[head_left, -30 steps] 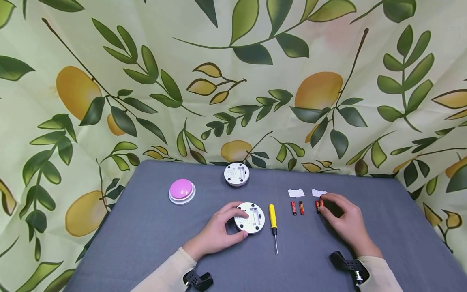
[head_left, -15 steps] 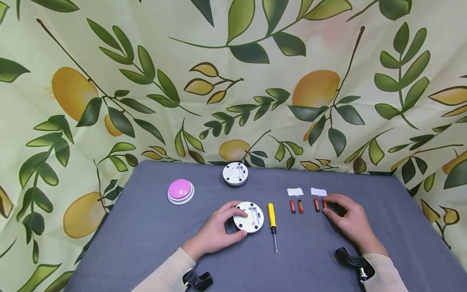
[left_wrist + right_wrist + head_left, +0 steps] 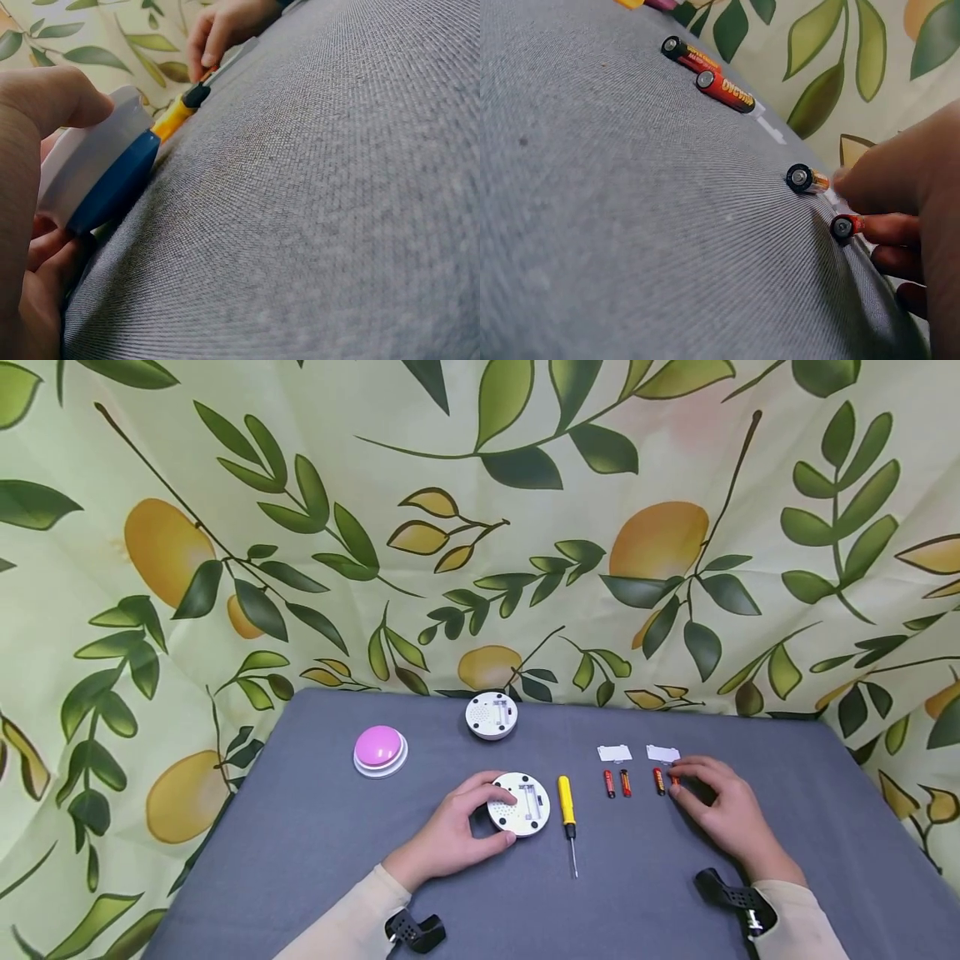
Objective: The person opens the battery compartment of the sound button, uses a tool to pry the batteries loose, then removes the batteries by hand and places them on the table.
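Note:
My left hand (image 3: 453, 831) grips a round white push button (image 3: 517, 827) turned upside down on the cloth. Its open battery compartment faces up, and the left wrist view shows its blue dome (image 3: 120, 184) underneath. At the right, my right hand (image 3: 731, 814) pinches a small red battery (image 3: 675, 780) between thumb and fingers, low at the cloth. Only its end (image 3: 843, 227) shows clearly in the right wrist view. Another battery (image 3: 659, 781) lies just left of those fingertips.
A yellow-handled screwdriver (image 3: 566, 802) lies between the hands. Two more batteries (image 3: 609, 783) and two white covers (image 3: 615, 752) lie right of it. Farther back stand a second upturned white button (image 3: 491, 720) and a pink-domed button (image 3: 378, 747). A leaf-print curtain (image 3: 450, 527) hangs behind.
My right hand has shifted slightly right with its battery, which now stands apart from the neighbouring one. My left hand keeps its grip on the push button.

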`<move>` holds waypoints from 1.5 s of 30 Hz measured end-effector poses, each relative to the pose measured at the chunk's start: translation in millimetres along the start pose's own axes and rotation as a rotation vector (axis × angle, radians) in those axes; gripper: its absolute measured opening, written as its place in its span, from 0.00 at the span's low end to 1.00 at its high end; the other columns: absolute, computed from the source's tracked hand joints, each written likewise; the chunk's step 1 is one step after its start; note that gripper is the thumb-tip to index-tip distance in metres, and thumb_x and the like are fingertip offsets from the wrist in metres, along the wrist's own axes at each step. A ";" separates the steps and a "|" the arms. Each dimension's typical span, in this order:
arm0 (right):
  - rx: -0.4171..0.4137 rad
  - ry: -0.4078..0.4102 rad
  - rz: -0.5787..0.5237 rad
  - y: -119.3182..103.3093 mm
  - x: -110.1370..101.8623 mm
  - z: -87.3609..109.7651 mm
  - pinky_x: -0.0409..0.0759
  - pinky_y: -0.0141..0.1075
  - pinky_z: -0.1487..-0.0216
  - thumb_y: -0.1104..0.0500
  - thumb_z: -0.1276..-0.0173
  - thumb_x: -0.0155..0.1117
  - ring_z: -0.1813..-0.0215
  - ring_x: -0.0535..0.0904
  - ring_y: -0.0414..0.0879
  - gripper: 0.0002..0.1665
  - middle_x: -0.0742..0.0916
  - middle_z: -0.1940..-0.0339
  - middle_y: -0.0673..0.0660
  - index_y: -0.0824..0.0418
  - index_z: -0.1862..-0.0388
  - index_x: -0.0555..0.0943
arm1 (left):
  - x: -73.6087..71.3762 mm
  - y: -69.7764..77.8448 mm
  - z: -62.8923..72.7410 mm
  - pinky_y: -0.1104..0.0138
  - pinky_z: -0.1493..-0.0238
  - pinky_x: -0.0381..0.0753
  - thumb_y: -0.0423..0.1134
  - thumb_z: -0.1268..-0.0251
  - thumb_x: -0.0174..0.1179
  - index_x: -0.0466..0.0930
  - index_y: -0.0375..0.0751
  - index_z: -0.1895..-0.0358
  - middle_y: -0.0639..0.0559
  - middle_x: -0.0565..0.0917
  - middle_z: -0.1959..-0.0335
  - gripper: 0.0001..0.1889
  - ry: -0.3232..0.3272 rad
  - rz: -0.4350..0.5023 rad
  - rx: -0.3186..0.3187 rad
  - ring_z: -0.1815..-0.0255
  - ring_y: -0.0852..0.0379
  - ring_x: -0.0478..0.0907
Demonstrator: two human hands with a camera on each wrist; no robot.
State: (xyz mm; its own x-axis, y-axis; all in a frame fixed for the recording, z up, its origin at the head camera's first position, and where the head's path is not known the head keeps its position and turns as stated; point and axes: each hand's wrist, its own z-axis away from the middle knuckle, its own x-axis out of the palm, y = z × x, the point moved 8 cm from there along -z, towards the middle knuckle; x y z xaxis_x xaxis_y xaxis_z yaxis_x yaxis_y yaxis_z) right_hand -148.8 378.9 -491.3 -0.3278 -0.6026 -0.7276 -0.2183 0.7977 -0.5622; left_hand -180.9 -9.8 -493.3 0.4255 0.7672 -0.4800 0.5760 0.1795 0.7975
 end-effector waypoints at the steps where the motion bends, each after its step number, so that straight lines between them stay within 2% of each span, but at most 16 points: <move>1: -0.004 0.018 0.000 -1.1 -1.4 0.5 0.56 0.16 0.37 0.62 0.28 0.77 0.37 0.76 0.52 0.10 0.88 0.41 0.60 0.58 0.49 0.91 | 0.4 0.3 0.1 0.57 0.22 0.70 0.39 0.38 0.78 0.86 0.49 0.43 0.49 0.78 0.26 0.20 0.002 -0.001 0.004 0.26 0.49 0.76; 4: -0.060 0.117 -0.015 -8.7 -7.8 0.7 0.59 0.15 0.37 0.67 0.30 0.76 0.41 0.77 0.40 0.07 0.88 0.45 0.60 0.62 0.55 0.91 | 1.7 0.8 0.5 0.56 0.23 0.71 0.39 0.37 0.78 0.86 0.49 0.43 0.48 0.78 0.27 0.20 0.007 0.000 0.012 0.26 0.48 0.76; 7: -0.160 0.248 -0.048 -22.7 -14.4 -0.8 0.65 0.16 0.39 0.72 0.35 0.76 0.46 0.78 0.30 0.05 0.90 0.52 0.60 0.66 0.61 0.90 | 2.8 0.4 0.6 0.56 0.23 0.71 0.39 0.37 0.78 0.86 0.49 0.43 0.48 0.78 0.27 0.20 0.010 0.003 0.012 0.27 0.48 0.76; 9: -0.223 0.297 -0.088 -35.2 -15.0 -2.0 0.68 0.17 0.40 0.74 0.38 0.75 0.47 0.79 0.28 0.07 0.90 0.55 0.61 0.67 0.63 0.90 | 3.4 -0.2 0.0 0.57 0.23 0.71 0.38 0.37 0.78 0.86 0.49 0.43 0.49 0.78 0.27 0.20 0.008 0.005 0.008 0.26 0.49 0.76; 11: -0.271 0.311 -0.126 -49.3 -12.0 -3.7 0.71 0.19 0.42 0.76 0.40 0.76 0.49 0.80 0.29 0.09 0.90 0.57 0.60 0.65 0.64 0.90 | 4.0 -0.8 -0.9 0.57 0.23 0.71 0.39 0.37 0.78 0.86 0.50 0.43 0.49 0.78 0.27 0.20 0.005 0.001 0.005 0.26 0.50 0.76; 13: -0.308 0.293 -0.172 -65.3 -5.3 -5.1 0.73 0.21 0.46 0.77 0.42 0.77 0.50 0.82 0.33 0.13 0.91 0.57 0.59 0.63 0.63 0.91 | 4.4 -0.8 -2.0 0.57 0.23 0.71 0.39 0.37 0.78 0.86 0.50 0.43 0.50 0.78 0.27 0.20 0.002 0.000 0.004 0.27 0.50 0.76; 16: -0.331 0.187 -0.223 -91.6 12.2 -7.8 0.75 0.24 0.48 0.77 0.43 0.79 0.51 0.83 0.39 0.17 0.91 0.54 0.56 0.61 0.58 0.92 | 4.2 -0.5 -3.0 0.57 0.23 0.71 0.39 0.37 0.78 0.86 0.50 0.42 0.50 0.78 0.26 0.20 -0.003 0.002 -0.002 0.26 0.49 0.76; 18: -0.337 0.089 -0.251 -109.4 27.7 -8.8 0.76 0.25 0.47 0.75 0.42 0.81 0.50 0.84 0.43 0.19 0.91 0.50 0.54 0.61 0.53 0.91 | 2.9 -0.4 -2.5 0.57 0.23 0.71 0.39 0.37 0.78 0.86 0.50 0.43 0.49 0.78 0.26 0.20 -0.001 0.004 -0.007 0.26 0.49 0.76; 22: -0.350 -0.097 -0.230 -140.7 59.7 -6.1 0.74 0.26 0.36 0.66 0.36 0.83 0.42 0.84 0.47 0.21 0.89 0.40 0.54 0.58 0.45 0.90 | -0.2 0.1 -0.8 0.56 0.23 0.71 0.39 0.38 0.78 0.86 0.50 0.43 0.49 0.78 0.27 0.20 0.005 -0.005 -0.007 0.26 0.49 0.76; 24: -0.350 -0.160 -0.205 -151.8 72.8 -2.9 0.69 0.27 0.28 0.61 0.34 0.83 0.33 0.82 0.50 0.23 0.86 0.35 0.55 0.55 0.41 0.89 | -0.9 0.1 -0.2 0.56 0.23 0.71 0.39 0.38 0.79 0.86 0.50 0.43 0.49 0.78 0.27 0.20 0.003 -0.011 -0.009 0.26 0.50 0.76; 26: -0.349 -0.197 -0.178 -160.1 82.6 0.7 0.70 0.30 0.26 0.56 0.32 0.83 0.29 0.80 0.51 0.24 0.84 0.30 0.57 0.53 0.38 0.88 | -0.9 -0.6 0.5 0.56 0.23 0.71 0.39 0.37 0.79 0.86 0.49 0.43 0.50 0.78 0.26 0.20 -0.007 -0.011 -0.020 0.26 0.51 0.75; 28: -0.350 -0.217 -0.159 -166.6 89.9 3.5 0.73 0.36 0.26 0.52 0.31 0.83 0.27 0.79 0.53 0.27 0.82 0.27 0.58 0.52 0.35 0.87 | -0.5 -1.0 1.1 0.56 0.22 0.71 0.40 0.36 0.78 0.86 0.49 0.42 0.50 0.77 0.26 0.20 -0.015 -0.010 -0.027 0.25 0.51 0.75; 31: -0.372 -0.225 -0.118 -173.2 97.5 6.6 0.80 0.48 0.31 0.49 0.31 0.83 0.28 0.80 0.53 0.30 0.82 0.27 0.57 0.54 0.32 0.86 | -0.3 -1.2 1.8 0.56 0.23 0.71 0.40 0.36 0.78 0.86 0.49 0.43 0.50 0.77 0.26 0.19 -0.019 -0.003 -0.031 0.25 0.51 0.75; 34: -0.390 -0.230 -0.088 -176.4 103.0 8.1 0.82 0.53 0.34 0.49 0.33 0.84 0.30 0.81 0.52 0.33 0.84 0.29 0.54 0.56 0.31 0.85 | -1.0 -0.9 2.2 0.56 0.23 0.71 0.39 0.36 0.78 0.86 0.49 0.43 0.49 0.77 0.26 0.19 -0.011 0.007 -0.029 0.25 0.50 0.75; 40: -0.403 -0.213 -0.115 -180.4 106.6 6.8 0.85 0.48 0.37 0.55 0.35 0.86 0.33 0.84 0.50 0.33 0.85 0.31 0.53 0.59 0.33 0.85 | -3.4 -0.8 2.4 0.57 0.23 0.71 0.38 0.35 0.78 0.88 0.49 0.48 0.48 0.78 0.25 0.14 0.002 0.039 -0.042 0.25 0.47 0.76; 45: -0.350 -0.211 -0.141 -176.4 108.6 4.2 0.83 0.39 0.37 0.55 0.36 0.87 0.35 0.84 0.48 0.33 0.85 0.33 0.51 0.59 0.34 0.86 | -3.4 -3.2 -0.8 0.55 0.21 0.70 0.37 0.34 0.77 0.89 0.48 0.51 0.46 0.77 0.24 0.11 -0.007 0.069 -0.070 0.23 0.45 0.75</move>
State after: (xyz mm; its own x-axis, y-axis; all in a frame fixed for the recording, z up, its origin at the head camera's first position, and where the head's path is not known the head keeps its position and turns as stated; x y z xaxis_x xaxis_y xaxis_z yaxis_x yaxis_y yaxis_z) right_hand -142.1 172.6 -472.8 -0.0856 -0.6694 -0.7380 -0.5579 0.6459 -0.5211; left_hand -184.7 -12.6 -493.9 0.4674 0.7750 -0.4253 0.4951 0.1690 0.8522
